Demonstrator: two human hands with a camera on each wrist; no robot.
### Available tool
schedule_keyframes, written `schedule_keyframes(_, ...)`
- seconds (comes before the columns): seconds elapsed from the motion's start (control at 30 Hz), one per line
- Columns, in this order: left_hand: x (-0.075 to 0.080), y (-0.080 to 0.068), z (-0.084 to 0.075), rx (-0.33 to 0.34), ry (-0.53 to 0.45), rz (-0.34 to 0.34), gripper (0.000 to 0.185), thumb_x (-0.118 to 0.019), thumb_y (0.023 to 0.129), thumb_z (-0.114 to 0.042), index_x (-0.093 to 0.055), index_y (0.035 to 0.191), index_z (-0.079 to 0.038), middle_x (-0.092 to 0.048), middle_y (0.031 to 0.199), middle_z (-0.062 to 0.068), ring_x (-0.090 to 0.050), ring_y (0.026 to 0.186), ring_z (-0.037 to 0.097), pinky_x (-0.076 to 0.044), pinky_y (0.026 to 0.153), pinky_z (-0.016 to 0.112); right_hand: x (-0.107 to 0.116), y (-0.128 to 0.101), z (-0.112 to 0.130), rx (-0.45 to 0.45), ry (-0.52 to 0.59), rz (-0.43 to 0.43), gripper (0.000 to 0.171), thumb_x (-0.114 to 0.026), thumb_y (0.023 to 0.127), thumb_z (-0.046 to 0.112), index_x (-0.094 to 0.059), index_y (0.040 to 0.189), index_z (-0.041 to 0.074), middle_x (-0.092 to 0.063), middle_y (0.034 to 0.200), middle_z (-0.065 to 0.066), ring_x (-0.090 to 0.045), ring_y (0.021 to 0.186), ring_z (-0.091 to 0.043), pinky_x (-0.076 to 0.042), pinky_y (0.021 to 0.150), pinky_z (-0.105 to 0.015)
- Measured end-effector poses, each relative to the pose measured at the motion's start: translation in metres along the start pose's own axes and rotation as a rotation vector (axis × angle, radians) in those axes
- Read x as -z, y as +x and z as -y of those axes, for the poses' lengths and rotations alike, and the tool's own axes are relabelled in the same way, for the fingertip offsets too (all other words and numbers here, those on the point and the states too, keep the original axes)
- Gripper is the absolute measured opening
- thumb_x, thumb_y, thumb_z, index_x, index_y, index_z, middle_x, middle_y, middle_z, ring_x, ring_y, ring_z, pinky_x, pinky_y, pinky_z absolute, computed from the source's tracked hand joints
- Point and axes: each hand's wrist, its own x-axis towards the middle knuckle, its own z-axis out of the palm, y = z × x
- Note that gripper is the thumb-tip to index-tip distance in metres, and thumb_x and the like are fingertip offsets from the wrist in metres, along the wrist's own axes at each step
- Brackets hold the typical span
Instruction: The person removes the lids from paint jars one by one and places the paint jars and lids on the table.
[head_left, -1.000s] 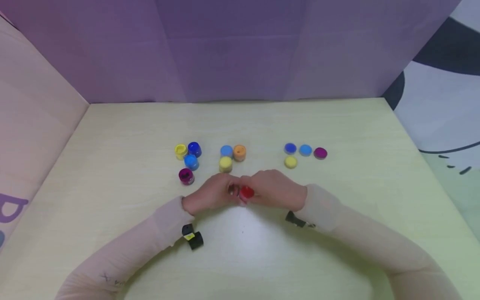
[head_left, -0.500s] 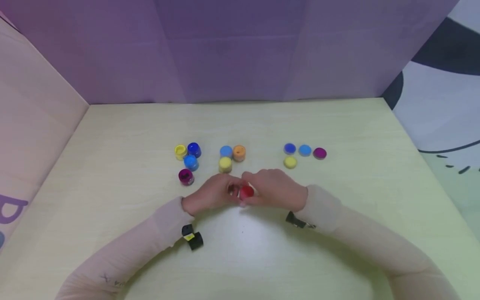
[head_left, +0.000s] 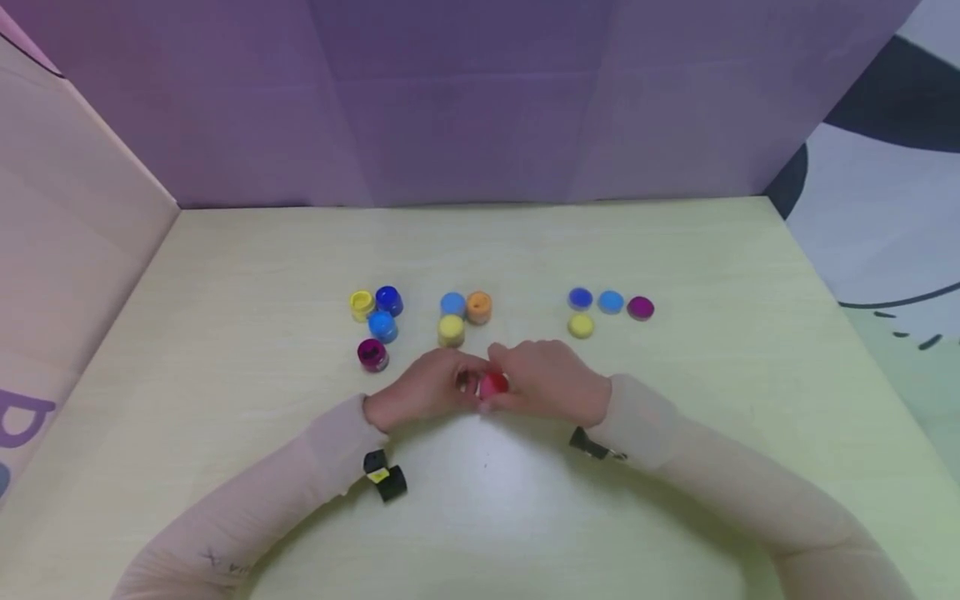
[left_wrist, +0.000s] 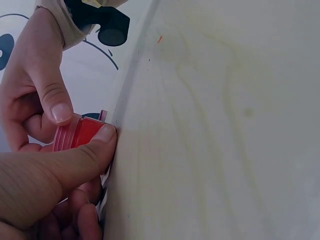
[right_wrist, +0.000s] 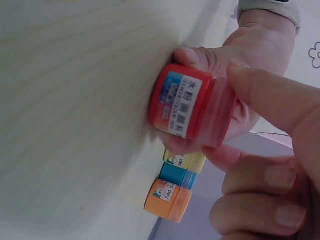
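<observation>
A small red paint jar (right_wrist: 177, 102) with a printed label stands on the table, in the middle of the head view. My left hand (head_left: 427, 383) grips its body, with the thumb (left_wrist: 102, 137) on the near side. From the right, my right hand (head_left: 555, 379) pinches the rim of the jar's pinkish-red lid (right_wrist: 220, 112) between thumb and index finger. The lid sits on the jar. In the right wrist view the right hand's other fingers (right_wrist: 260, 195) curl beside the jar, holding nothing.
Left, beyond the hands, stand several jars: yellow (head_left: 362, 305), dark blue (head_left: 388, 300), light blue (head_left: 382, 326) and magenta (head_left: 372, 355). Straight behind are blue (head_left: 453, 303), orange (head_left: 478, 307) and yellow (head_left: 451, 330) jars. Several loose lids (head_left: 581, 325) lie to the right. A purple panel (head_left: 480, 125) backs the table.
The right hand's thumb and index finger have spread further apart around the lid, leaving more of its top showing. The left hand and the jar have stayed put.
</observation>
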Motion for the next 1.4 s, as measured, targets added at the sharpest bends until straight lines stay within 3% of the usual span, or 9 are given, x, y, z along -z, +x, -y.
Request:
schedule_keyframes(0.27,0.001,-0.001,-0.003,0.043,-0.010,0.001,0.031,-0.077,0.079,-0.020,-0.069,0.108,-0.018,-0.055,0.069,-0.008,-0.051,0.069,0.012,-0.042,0.063,0.024,0.007,-0.002,-0.003,0.100,0.004,0.018,0.026,-0.070,0.086,0.030,-0.056,0.100,0.014,-0.047,0.060,0.008,-0.044,0.054,-0.008,-0.036,0.053,-0.020)
schedule_keyframes(0.5,0.000,-0.002,-0.002,0.046,-0.065,0.000,0.018,-0.078,0.078,-0.021,-0.070,0.094,-0.018,-0.055,0.066,-0.008,-0.050,0.068,0.012,-0.041,0.064,0.024,0.009,-0.005,-0.011,0.181,0.072,0.052,0.038,-0.070,0.086,0.021,-0.061,0.122,0.016,-0.042,0.059,0.010,-0.037,0.052,-0.005,-0.035,0.054,-0.019)
schedule_keyframes(0.6,-0.001,-0.002,0.000,0.037,-0.081,0.009,0.023,-0.078,0.078,-0.020,-0.070,0.099,-0.019,-0.056,0.070,-0.008,-0.051,0.070,0.012,-0.042,0.065,0.024,0.010,-0.006,-0.011,0.159,0.096,0.038,0.039,-0.070,0.085,0.023,-0.059,0.122,0.015,-0.034,0.056,0.009,-0.031,0.049,-0.006,-0.030,0.051,-0.019)
schedule_keyframes(0.7,-0.002,-0.002,0.001,0.026,-0.095,0.021,0.029,-0.077,0.079,-0.018,-0.069,0.106,-0.020,-0.058,0.075,-0.009,-0.052,0.074,0.012,-0.043,0.067,0.025,0.008,-0.008,-0.009,0.073,0.125,0.021,0.040,-0.070,0.085,0.028,-0.056,0.119,0.012,-0.033,0.055,0.008,-0.030,0.047,-0.007,-0.027,0.048,-0.020)
schedule_keyframes(0.83,-0.001,-0.002,0.001,0.023,-0.111,0.022,0.030,-0.075,0.081,-0.014,-0.069,0.110,-0.021,-0.058,0.076,-0.009,-0.051,0.074,0.013,-0.043,0.067,0.025,0.002,-0.009,-0.008,-0.057,0.153,0.008,0.040,-0.070,0.083,0.039,-0.053,0.106,0.011,-0.036,0.054,0.007,-0.033,0.047,-0.007,-0.027,0.046,-0.021)
schedule_keyframes(0.93,-0.001,-0.002,0.001,0.025,-0.109,0.011,0.031,-0.074,0.081,-0.013,-0.069,0.110,-0.021,-0.058,0.075,-0.009,-0.052,0.073,0.013,-0.043,0.067,0.025,-0.003,-0.009,-0.006,-0.103,0.168,-0.008,0.041,-0.071,0.081,0.043,-0.051,0.098,0.012,-0.037,0.054,0.006,-0.035,0.047,-0.008,-0.026,0.046,-0.021)
schedule_keyframes(1.17,0.000,-0.002,-0.001,0.001,-0.086,0.000,0.031,-0.074,0.081,-0.012,-0.069,0.111,-0.019,-0.056,0.073,-0.008,-0.051,0.072,0.012,-0.041,0.066,0.024,-0.011,-0.008,-0.003,-0.086,0.176,-0.067,0.038,-0.073,0.081,0.037,-0.051,0.095,0.011,-0.041,0.055,0.006,-0.038,0.048,-0.008,-0.028,0.046,-0.021)
schedule_keyframes(1.4,0.000,-0.001,0.000,0.005,-0.054,-0.009,0.038,-0.078,0.078,-0.015,-0.068,0.115,-0.016,-0.057,0.071,-0.008,-0.051,0.069,0.011,-0.042,0.063,0.023,-0.012,-0.009,-0.009,-0.017,0.207,-0.064,0.032,-0.072,0.084,0.028,-0.056,0.107,0.013,-0.040,0.055,0.008,-0.039,0.049,-0.006,-0.031,0.049,-0.020)
